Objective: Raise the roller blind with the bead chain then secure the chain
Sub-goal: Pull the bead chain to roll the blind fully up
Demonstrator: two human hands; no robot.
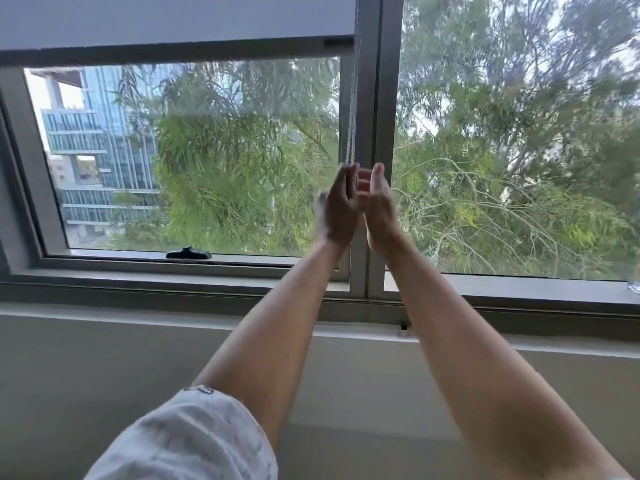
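- I see the roller blind (pixel 173 19), flat and smooth and pale grey, rolled most of the way up, with its straight bottom bar just above the top of the window glass.
- The bead chain (pixel 351 109) is a thin string of tiny round beads. It hangs straight down beside the grey metal window post (pixel 372 98), just left of it.
- My left hand (pixel 337 206) is up at the chain, left of the post, fingers long and loosely bent. It is blurry, so I cannot tell if it grips the chain.
- My right hand (pixel 379 202) is in front of the post, palm facing the left hand, fingers spread apart and holding nothing.
- A soft, wrinkly white sleeve (pixel 187 441) is rolled up on my left arm.
- A small black latch (pixel 188 253) sits on the frame, well left of the post.
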